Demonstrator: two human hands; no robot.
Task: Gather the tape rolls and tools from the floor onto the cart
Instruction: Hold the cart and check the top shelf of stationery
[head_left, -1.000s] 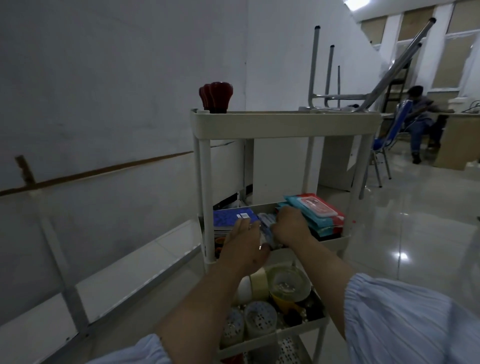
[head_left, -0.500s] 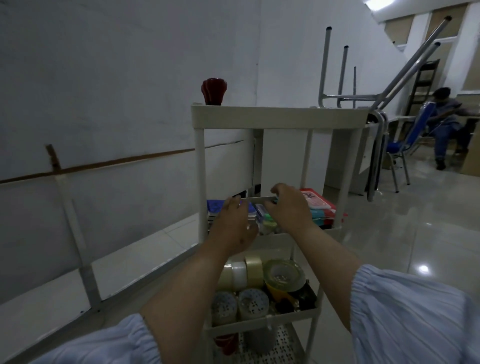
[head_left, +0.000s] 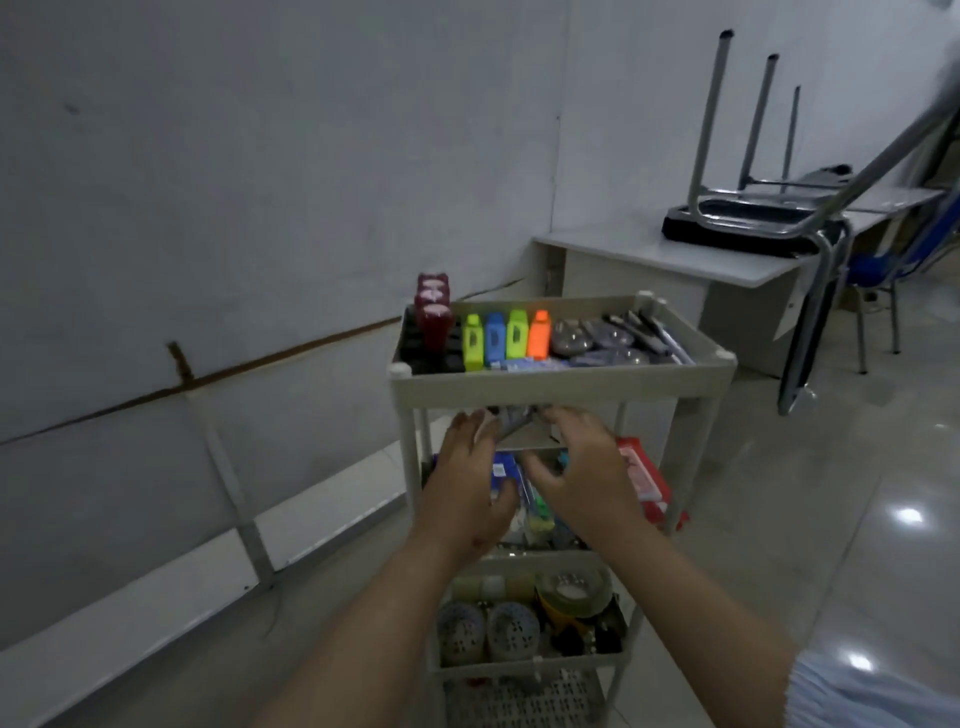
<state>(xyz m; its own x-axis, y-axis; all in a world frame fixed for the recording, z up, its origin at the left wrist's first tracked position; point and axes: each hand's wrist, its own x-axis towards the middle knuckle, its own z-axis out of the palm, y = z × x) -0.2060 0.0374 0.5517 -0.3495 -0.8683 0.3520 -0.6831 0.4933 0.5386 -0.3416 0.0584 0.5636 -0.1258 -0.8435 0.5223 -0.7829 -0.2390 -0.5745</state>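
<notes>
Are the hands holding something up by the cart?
Yes. Both hands, left and right, lift a small grey bundle between their fingertips, just under the cart's top tray. What it is stays too blurred.

forearms (head_left: 670, 587): bare | right sleeve (head_left: 878, 696): pale blue-white, gathered cuff, pushed up

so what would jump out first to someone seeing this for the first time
The bright row of green, blue, green and orange bottles on the top tray of the pale cart, beside a dark red container at its left end. Just below that tray, the left hand and right hand hold up greyish items, too blurred to name. Behind, an upturned chair sits on a white desk.
</notes>
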